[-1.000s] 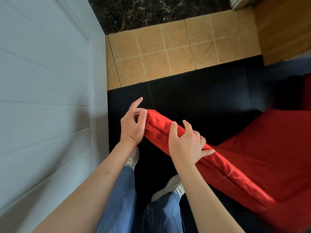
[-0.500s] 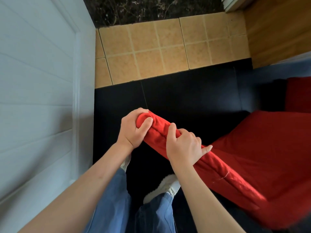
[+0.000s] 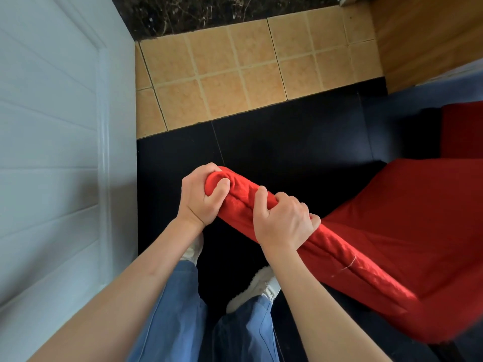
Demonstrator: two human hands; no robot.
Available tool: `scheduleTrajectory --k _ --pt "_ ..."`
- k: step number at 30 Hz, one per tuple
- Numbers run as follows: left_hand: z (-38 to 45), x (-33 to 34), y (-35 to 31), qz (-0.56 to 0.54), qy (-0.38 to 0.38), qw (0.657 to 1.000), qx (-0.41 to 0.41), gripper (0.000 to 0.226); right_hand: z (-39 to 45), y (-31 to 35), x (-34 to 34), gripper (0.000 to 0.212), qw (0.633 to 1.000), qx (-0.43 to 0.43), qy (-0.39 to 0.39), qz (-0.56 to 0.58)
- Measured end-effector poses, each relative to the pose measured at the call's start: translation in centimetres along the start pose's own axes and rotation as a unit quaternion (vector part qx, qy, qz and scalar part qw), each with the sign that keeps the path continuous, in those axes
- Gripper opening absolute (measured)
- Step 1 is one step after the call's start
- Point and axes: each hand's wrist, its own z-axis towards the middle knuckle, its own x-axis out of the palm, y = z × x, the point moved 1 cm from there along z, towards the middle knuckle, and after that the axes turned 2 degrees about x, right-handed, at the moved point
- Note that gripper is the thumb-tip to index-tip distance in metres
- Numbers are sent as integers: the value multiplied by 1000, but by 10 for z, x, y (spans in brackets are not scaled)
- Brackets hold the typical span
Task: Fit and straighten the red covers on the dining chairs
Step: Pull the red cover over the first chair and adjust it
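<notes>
Person stands behind a dining chair, looking down over its top rail. Red cover is pulled over the chair back and runs from centre frame down toward 4 o'clock; red seat spreads off at 3 o'clock. Left hand is clenched round the cover's corner at the rail end, thumb pressed into bunched cloth. Right hand sits just beside it toward 4 o'clock, fingers curled over the top of the rail, gripping fabric there. Both hands grasping the cover, none free.

Cloth looks soft, light, a bit stretchy; it wrinkles under the left thumb, so it will gather and shift easily, not slip. Rail underneath is stiff and gives something to pull against. Best hold, I'd judge: the corner and the seam line along the top, tugging down and outward to seat the corner. A loose white thread shows on the seam toward 4 o'clock.

Dark floor below, tan tiles at 12, white panelled wall at 9. Another red-covered piece at 2 o'clock.
</notes>
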Motion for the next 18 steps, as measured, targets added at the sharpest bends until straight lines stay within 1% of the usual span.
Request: scheduleTrajectory --k 3,7,12,16,18 --pt "-1 0 -1 5 1 1000 -7 26 -4 -3 1 60 999 -30 -21 10" --pt "-2 -1 -3 0 -1 1000 -7 29 -7 -10 2 54 996 -77 -49 22" --pt "-6 2 -5 -29 -25 999 -21 43 -5 -13 4 52 989 -126 -82 9" --pt "-3 4 -6 -26 -26 999 -7 29 -1 -12 5 52 984 -144 -105 9" --pt "-1 5 -5 -11 -32 999 4 26 -1 -13 6 53 983 -146 -111 12"
